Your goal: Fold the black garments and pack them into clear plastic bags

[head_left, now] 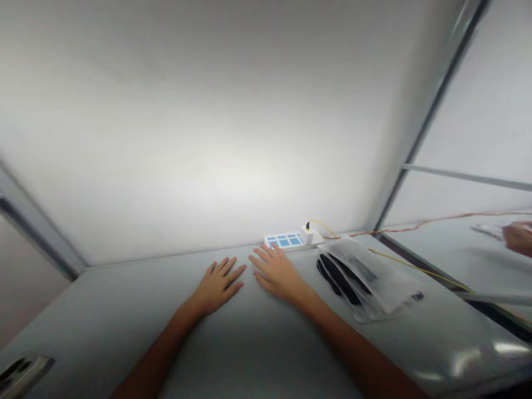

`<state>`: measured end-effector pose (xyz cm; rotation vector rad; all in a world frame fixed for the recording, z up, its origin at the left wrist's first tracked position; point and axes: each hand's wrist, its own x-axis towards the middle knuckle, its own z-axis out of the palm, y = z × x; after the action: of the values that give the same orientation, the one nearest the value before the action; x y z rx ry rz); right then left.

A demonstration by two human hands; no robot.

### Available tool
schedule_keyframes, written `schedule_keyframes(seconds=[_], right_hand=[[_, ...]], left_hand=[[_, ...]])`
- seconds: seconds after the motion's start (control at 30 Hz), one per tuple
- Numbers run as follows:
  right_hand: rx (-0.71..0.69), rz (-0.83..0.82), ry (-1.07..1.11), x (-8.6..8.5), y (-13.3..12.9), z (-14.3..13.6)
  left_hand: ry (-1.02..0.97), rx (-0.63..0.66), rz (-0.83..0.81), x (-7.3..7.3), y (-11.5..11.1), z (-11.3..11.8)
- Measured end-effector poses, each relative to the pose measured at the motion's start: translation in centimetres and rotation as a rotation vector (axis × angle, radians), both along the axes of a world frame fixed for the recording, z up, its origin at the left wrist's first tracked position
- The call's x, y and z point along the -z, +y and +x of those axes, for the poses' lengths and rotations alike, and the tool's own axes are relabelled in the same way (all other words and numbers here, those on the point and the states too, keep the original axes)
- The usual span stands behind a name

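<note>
My left hand (216,288) lies palm down on the grey table (249,349), fingers spread, holding nothing. Close to its right, my right hand (279,272) is also flat with its fingers apart and nothing in it. Its fingertips are at the front edge of a white power strip (284,242) with blue sockets. A white plug adapter (306,235) with a yellow cable sits at the strip's right end. Right of my right hand lie clear plastic bags (384,285) with black items (341,277) in or under them.
A white wall (208,138) rises behind the table. Metal frame posts stand left and right. A yellow cable (419,269) runs to the right. Another person's hand (518,238) is at the far right, beyond the frame. A dark-and-light object (25,374) lies at the lower left.
</note>
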<state>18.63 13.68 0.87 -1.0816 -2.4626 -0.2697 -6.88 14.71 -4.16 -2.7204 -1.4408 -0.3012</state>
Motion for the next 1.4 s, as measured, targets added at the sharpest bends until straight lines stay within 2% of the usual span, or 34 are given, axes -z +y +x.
schedule_keyframes(seconds=[0.07,0.13,0.2,0.27,0.3,0.37,0.47,0.6,0.73,0.87,0.93,1.0,1.07,1.13,1.2,1.27,1.4], right_hand=[[0.145,0.102,0.007,-2.2,-0.8,2.6],[0.336,0.179,0.002,-3.6,-1.9,6.5],[0.574,0.21,-0.01,-3.7,-2.9,11.0],[0.737,0.159,-0.048,-2.8,-3.5,15.1],[0.779,0.114,-0.068,-2.1,-3.7,16.7],[0.779,0.029,-0.073,-0.7,-3.9,19.0],[0.705,0.007,-0.015,0.3,-3.9,20.0],[0.621,0.025,0.06,-0.6,-4.1,19.4],[0.623,0.117,0.068,-3.1,-4.3,17.8],[0.531,0.223,0.07,-6.2,-3.7,13.7],[0.408,0.247,0.077,-6.9,-2.9,10.4],[0.253,0.233,0.077,-6.5,-1.8,6.6],[0.099,0.179,0.056,-5.1,-1.0,2.8],[-0.045,0.078,-0.017,-3.4,-0.5,-0.5],[-0.136,-0.011,-0.06,-1.7,-0.5,-2.5],[-0.17,-0.05,-0.023,-0.6,-0.7,-3.1],[-0.14,-0.053,0.125,0.8,-0.9,-0.8]], left_hand=[[-0.003,0.002,-0.015,-0.2,-0.1,0.0],[-0.007,-0.005,-0.04,-0.5,-0.1,0.0],[-0.009,-0.013,-0.057,-0.6,-0.1,0.1],[-0.014,-0.021,-0.061,-0.6,-0.1,0.2],[-0.018,-0.024,-0.061,-0.6,-0.1,0.2],[-0.025,-0.032,-0.068,-0.6,-0.1,0.2],[-0.031,-0.036,-0.08,-0.6,-0.1,0.3],[-0.022,-0.042,-0.101,-0.9,-0.2,0.3],[-0.013,-0.041,-0.099,-0.6,0.0,0.3],[-0.022,-0.023,-0.041,-0.1,0.4,0.2],[-0.114,-0.024,0.143,-0.4,0.3,-0.1],[-0.309,-0.049,0.456,-1.4,0.0,-0.6],[-0.506,-0.085,0.748,-2.7,-0.7,-1.1],[-0.568,-0.058,0.892,-3.8,-1.7,-1.3],[-0.5,0.028,0.899,-4.3,-2.6,-1.1],[-0.366,0.171,0.831,-4.2,-3.3,-0.5],[-0.167,0.403,0.704,-3.2,-3.7,1.5]])
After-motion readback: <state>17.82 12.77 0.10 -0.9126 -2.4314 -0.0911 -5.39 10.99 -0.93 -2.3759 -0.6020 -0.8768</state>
